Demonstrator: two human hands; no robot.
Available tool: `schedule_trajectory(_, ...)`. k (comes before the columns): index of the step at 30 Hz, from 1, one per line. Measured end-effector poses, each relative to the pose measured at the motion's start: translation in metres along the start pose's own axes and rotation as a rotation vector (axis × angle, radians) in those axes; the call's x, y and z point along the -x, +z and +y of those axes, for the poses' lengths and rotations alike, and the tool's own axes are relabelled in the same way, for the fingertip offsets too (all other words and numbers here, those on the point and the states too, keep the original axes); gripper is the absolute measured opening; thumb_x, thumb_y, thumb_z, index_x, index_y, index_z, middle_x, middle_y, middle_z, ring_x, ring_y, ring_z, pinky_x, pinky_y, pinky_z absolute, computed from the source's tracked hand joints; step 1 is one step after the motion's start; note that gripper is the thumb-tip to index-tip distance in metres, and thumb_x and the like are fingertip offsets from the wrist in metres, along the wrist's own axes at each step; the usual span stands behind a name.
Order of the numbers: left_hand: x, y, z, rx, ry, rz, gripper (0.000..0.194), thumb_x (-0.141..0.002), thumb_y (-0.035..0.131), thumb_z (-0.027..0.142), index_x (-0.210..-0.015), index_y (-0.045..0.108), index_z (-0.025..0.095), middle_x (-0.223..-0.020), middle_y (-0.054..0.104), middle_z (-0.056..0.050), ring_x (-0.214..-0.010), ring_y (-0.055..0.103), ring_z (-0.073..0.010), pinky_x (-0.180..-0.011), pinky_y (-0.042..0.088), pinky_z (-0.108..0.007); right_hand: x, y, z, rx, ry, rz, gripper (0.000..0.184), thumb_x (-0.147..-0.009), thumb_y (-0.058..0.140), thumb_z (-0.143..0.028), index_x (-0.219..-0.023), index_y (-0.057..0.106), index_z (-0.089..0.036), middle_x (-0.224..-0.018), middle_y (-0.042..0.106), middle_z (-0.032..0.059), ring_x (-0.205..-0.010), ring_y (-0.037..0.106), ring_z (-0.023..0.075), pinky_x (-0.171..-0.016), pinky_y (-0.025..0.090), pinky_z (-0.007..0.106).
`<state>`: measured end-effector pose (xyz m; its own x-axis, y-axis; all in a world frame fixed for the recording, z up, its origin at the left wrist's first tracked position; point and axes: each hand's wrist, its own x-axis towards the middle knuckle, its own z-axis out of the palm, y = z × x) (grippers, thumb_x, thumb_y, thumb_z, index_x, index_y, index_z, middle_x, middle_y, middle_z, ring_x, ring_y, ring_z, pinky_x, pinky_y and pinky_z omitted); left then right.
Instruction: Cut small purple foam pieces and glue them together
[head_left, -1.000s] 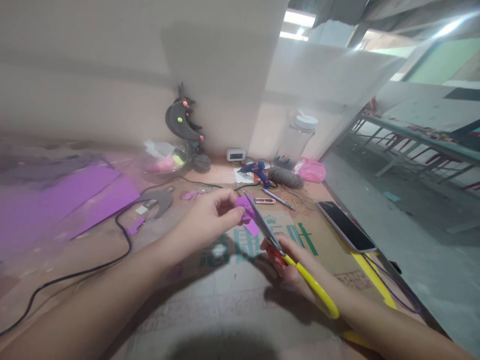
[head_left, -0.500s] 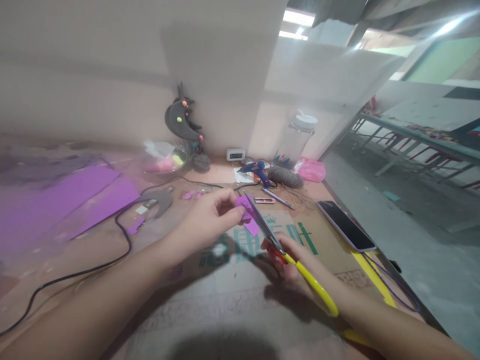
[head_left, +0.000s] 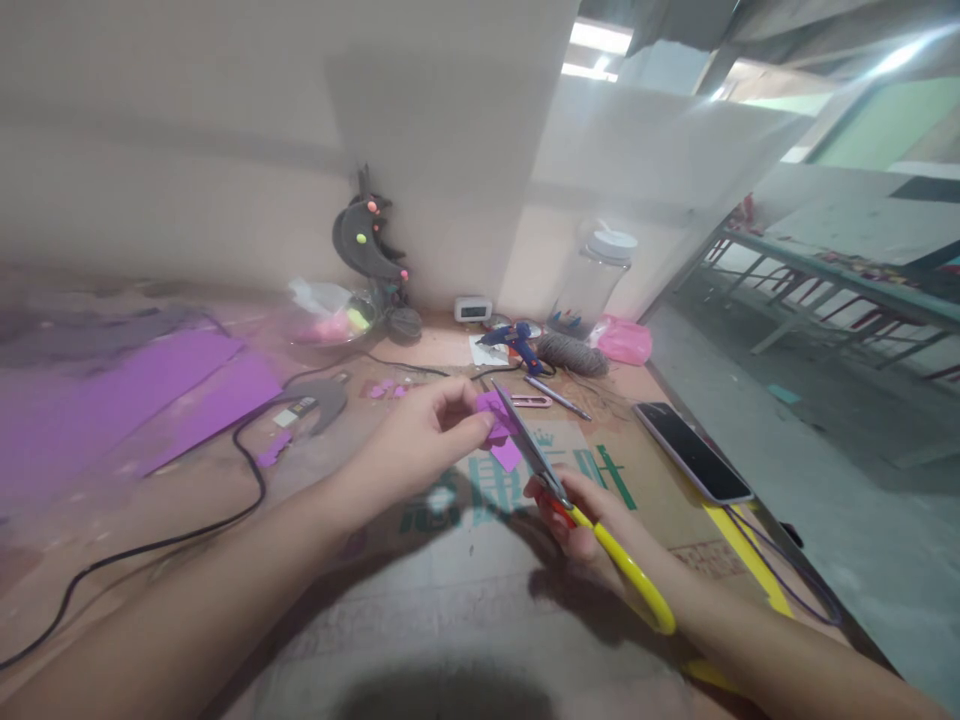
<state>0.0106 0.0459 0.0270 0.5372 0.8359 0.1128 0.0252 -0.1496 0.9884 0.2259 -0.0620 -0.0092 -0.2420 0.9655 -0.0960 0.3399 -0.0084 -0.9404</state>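
Note:
Between the thumb and fingers of my left hand [head_left: 442, 425] is a small piece of purple sheet [head_left: 496, 415], perhaps paper or foam. My right hand [head_left: 581, 515] grips a pair of scissors [head_left: 536, 450] with yellow and red handles. The blades point up and to the left, close together, and lie along the right edge of the purple piece. Whether they bite into it I cannot tell. Just under the held piece, a purple scrap [head_left: 507, 455] shows over the cardboard [head_left: 480, 580].
Purple sheets [head_left: 202, 390] and a black cable [head_left: 255, 470] lie left. Behind my hands are a blue glue gun [head_left: 517, 343], grey yarn [head_left: 574, 355], a pen [head_left: 559, 397], a small clock [head_left: 472, 309] and a lidded jar [head_left: 592, 280]. A phone [head_left: 694, 450] lies near the right edge.
The purple piece has turned slightly between my left fingers, and the scissor blades have shifted a little to the right. Both hands keep their grip.

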Motion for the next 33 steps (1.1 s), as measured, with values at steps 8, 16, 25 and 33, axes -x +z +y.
schedule_trajectory(8,-0.001,-0.004,0.003,0.03,-0.054,-0.044,0.014,-0.082,0.065,0.022,-0.073,0.056,0.018,-0.074,0.072,0.001,-0.076,0.07,-0.0139,-0.073,0.052,-0.026,-0.002,0.0,-0.002,0.049,-0.047,-0.005,0.081,-0.071,0.043,-0.094,-0.099,0.055,-0.019,-0.08,0.042,-0.0009,-0.069,0.035,0.0145,-0.062,0.031,0.028)
schedule_trajectory(16,0.0,-0.009,0.0,0.011,-0.048,-0.06,0.012,-0.084,0.065,0.022,-0.074,0.058,0.018,-0.078,0.074,0.001,-0.077,0.07,-0.0132,-0.073,0.052,-0.024,-0.002,-0.001,-0.001,0.038,-0.04,-0.02,0.081,-0.07,0.043,-0.094,-0.096,0.054,-0.019,-0.078,0.04,-0.0018,-0.068,0.033,0.0143,-0.061,0.03,0.028)
schedule_trajectory(25,-0.001,-0.012,0.005,-0.071,-0.063,-0.097,0.012,-0.084,0.064,0.022,-0.073,0.059,0.018,-0.076,0.072,0.003,-0.074,0.067,-0.0111,-0.067,0.048,-0.022,-0.002,-0.001,-0.005,0.066,-0.038,0.011,0.082,-0.069,0.047,-0.093,-0.097,0.058,-0.018,-0.076,0.042,-0.0018,-0.067,0.035,0.0139,-0.06,0.032,0.029)
schedule_trajectory(33,0.0,-0.015,0.005,-0.114,-0.077,-0.1,0.013,-0.085,0.063,0.023,-0.074,0.059,0.019,-0.073,0.07,0.004,-0.07,0.064,-0.01,-0.064,0.045,-0.021,-0.002,-0.001,0.004,0.074,-0.093,0.021,0.083,-0.07,0.045,-0.093,-0.1,0.059,-0.018,-0.08,0.044,-0.0004,-0.07,0.037,0.0148,-0.061,0.034,0.029)
